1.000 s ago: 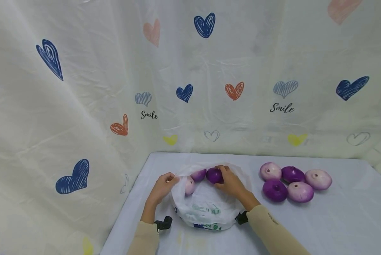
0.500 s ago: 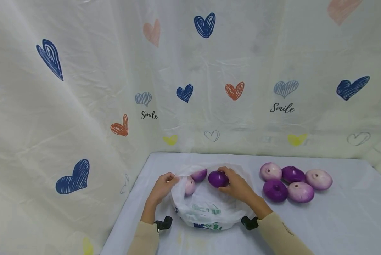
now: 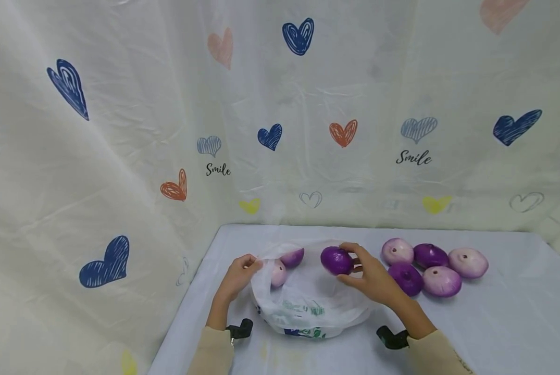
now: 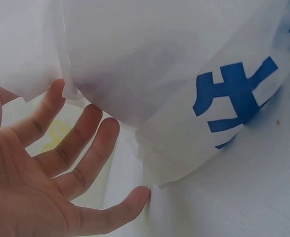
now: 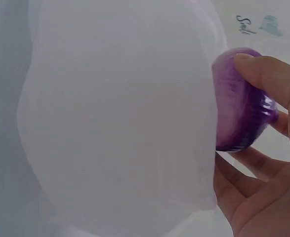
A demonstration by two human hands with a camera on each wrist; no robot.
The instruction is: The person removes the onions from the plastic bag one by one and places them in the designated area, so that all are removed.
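We're starting with the head view, where the white plastic bag (image 3: 303, 315) is sitting on the table (image 3: 505, 323) with its mouth open; the left hand (image 3: 239, 274) is pinching the bag's left rim; the right hand (image 3: 373, 278) is gripping a dark purple onion (image 3: 337, 260) between thumb and fingers, at the right part of the bag's mouth; two other onions (image 3: 278, 274) are lying inside the bag, toward its left; five loose onions (image 3: 442, 282) are clustering to the bag's right; a heart-printed curtain (image 3: 308, 83) is hanging behind the bag. Over to the left wrist, and we're facing the bag's outer wall, blue lettering (image 4: 233, 94) showing; the free fingers (image 4: 93, 155) are spreading beside the bag. Now the right wrist, where the bag's wall is filling much of our view; the held onion is peeking out past the bag's edge, partly covered; we can't tell whether they're touching.
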